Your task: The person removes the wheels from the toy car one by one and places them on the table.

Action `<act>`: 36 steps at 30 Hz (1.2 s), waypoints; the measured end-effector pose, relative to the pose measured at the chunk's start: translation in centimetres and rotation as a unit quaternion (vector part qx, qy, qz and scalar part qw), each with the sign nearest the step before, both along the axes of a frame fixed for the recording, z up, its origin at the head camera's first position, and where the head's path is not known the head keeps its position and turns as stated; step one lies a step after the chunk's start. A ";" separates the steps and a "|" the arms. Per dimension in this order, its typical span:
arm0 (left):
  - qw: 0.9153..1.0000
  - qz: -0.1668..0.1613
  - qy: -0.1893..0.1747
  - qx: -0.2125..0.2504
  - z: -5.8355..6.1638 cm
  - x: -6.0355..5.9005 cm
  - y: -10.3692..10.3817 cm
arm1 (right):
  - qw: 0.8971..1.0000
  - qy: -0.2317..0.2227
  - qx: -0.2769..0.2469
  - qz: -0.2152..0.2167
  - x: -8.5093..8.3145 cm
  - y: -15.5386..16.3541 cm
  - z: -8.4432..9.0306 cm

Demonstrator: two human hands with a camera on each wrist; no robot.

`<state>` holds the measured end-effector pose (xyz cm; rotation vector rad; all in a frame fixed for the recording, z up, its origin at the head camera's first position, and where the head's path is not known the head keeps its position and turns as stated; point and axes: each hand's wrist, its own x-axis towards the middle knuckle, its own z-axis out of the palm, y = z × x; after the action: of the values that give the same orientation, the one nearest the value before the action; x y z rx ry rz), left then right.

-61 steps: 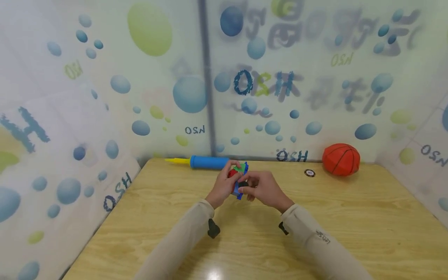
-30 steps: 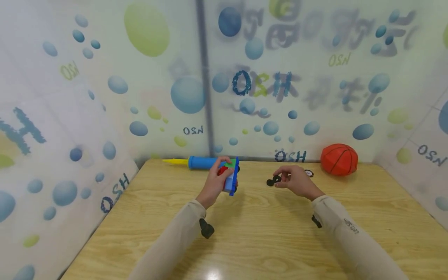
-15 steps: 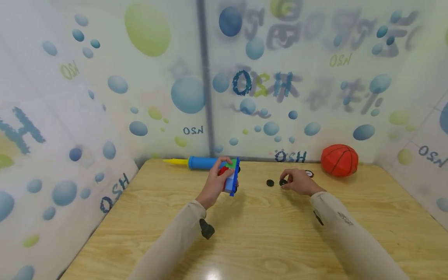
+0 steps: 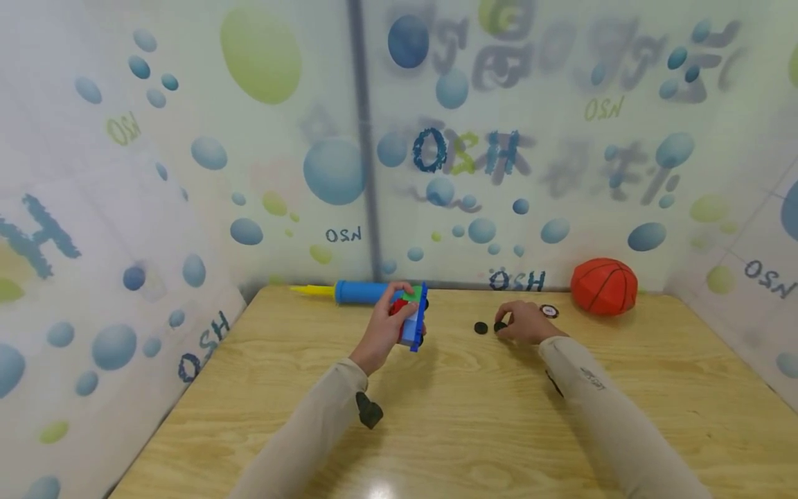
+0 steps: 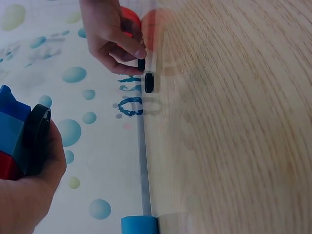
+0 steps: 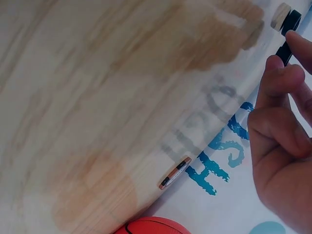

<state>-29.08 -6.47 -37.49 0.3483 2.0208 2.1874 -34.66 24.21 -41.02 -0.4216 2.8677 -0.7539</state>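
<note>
My left hand grips a small toy car with blue, green and red parts, raised over the table. One black wheel on it shows in the left wrist view. To the right, my right hand pinches a loose black toy wheel between thumb and fingertips, close over the tabletop. Another black wheel lies flat on the table just left of it. From the right wrist the held wheel shows partly behind the fingertips, near the lying wheel.
A blue pump with a yellow nozzle lies at the back edge, partly behind the left hand. A round white-and-dark chip sits behind the right hand. A red ball stands at the back right, against the patterned wall.
My right hand has left the toy car and moved right with a black wheel, then lowered it near the wheel on the table. The left hand keeps the car, shifted slightly left.
</note>
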 end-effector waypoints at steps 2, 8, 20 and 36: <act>1.000 0.002 -0.003 -0.003 0.0 0.1 0.0 | 1.000 -0.002 0.004 -0.002 -0.1 -0.1 -0.1; 1.000 0.001 -0.001 -0.002 0.0 0.1 0.1 | 1.000 -0.002 0.005 -0.008 -0.5 -0.1 -0.6; 1.000 0.000 -0.007 -0.003 -0.1 0.1 0.1 | 1.000 -0.010 -0.013 -0.011 -0.4 -0.3 -1.3; 1.000 0.010 -0.013 -0.003 0.1 -0.1 0.0 | 0.999 0.002 -0.041 0.024 1.6 -2.2 2.4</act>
<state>-29.18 -6.44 -37.37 0.3000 2.0250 2.1854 -33.09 22.05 -38.61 -0.5024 2.8275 -0.8647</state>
